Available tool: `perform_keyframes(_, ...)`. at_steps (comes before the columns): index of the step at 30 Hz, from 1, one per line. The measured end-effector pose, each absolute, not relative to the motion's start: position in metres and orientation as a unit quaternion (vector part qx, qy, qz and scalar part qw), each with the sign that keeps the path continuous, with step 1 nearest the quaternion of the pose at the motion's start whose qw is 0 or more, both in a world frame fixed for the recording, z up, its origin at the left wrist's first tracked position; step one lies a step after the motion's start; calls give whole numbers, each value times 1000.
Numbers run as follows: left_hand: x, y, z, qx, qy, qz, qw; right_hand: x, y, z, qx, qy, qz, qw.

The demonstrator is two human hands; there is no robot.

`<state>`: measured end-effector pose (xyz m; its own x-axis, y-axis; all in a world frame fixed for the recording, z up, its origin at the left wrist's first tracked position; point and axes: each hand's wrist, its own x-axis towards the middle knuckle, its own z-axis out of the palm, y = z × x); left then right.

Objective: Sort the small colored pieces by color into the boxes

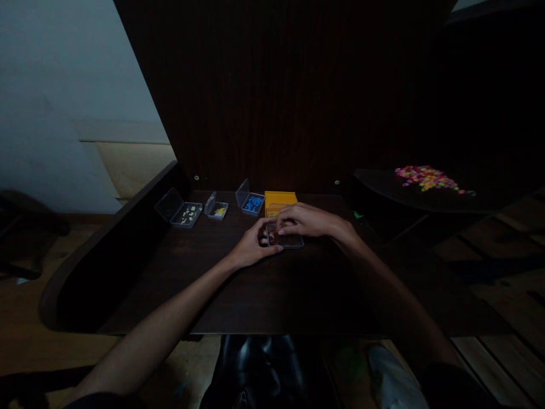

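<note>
A small clear plastic box (293, 243) with its lid raised sits on the dark desk. My left hand (250, 246) grips its left side, thumb along the near edge and fingers round the far left corner. Small brownish-red pieces (273, 234) lie in the left part of the box. Over the box, my right hand (304, 220) has its thumb and fingers pinched together, reaching down inside; whatever is between the fingertips is hidden. A yellow box (281, 196) lies just behind, partly covered by the lid and my right hand.
Left along the desk stand open clear boxes: one with blue pieces (254, 203), one with yellow and white pieces (219, 212), one with cream pieces (189, 215). A pile of pink and yellow pieces (428, 177) lies on a raised shelf (383, 190) at right. The light is dim.
</note>
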<state>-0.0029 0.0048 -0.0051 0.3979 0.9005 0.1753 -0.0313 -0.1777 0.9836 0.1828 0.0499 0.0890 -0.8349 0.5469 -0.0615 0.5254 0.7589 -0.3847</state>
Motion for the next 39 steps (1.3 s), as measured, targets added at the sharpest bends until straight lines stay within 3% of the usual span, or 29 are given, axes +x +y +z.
perform_keyframes(4, -3, 6, -5, 631, 331, 428, 556, 190, 48, 87, -261, -937, 221, 76)
perform_keyframes(14, -4, 8, -7, 621, 331, 444, 554, 189, 39, 81, -275, -922, 263, 65)
perform_keyframes(21, -6, 9, -5, 614, 325, 454, 558, 194, 39, 74, -305, -907, 266, 118)
perform_keyframes(29, -6, 10, -5, 608, 321, 466, 557, 188, 34, 67, -372, -889, 222, 151)
perform_keyframes(39, -6, 9, -1, 604, 329, 472, 551, 181, 32, 59, -428, -885, 143, 115)
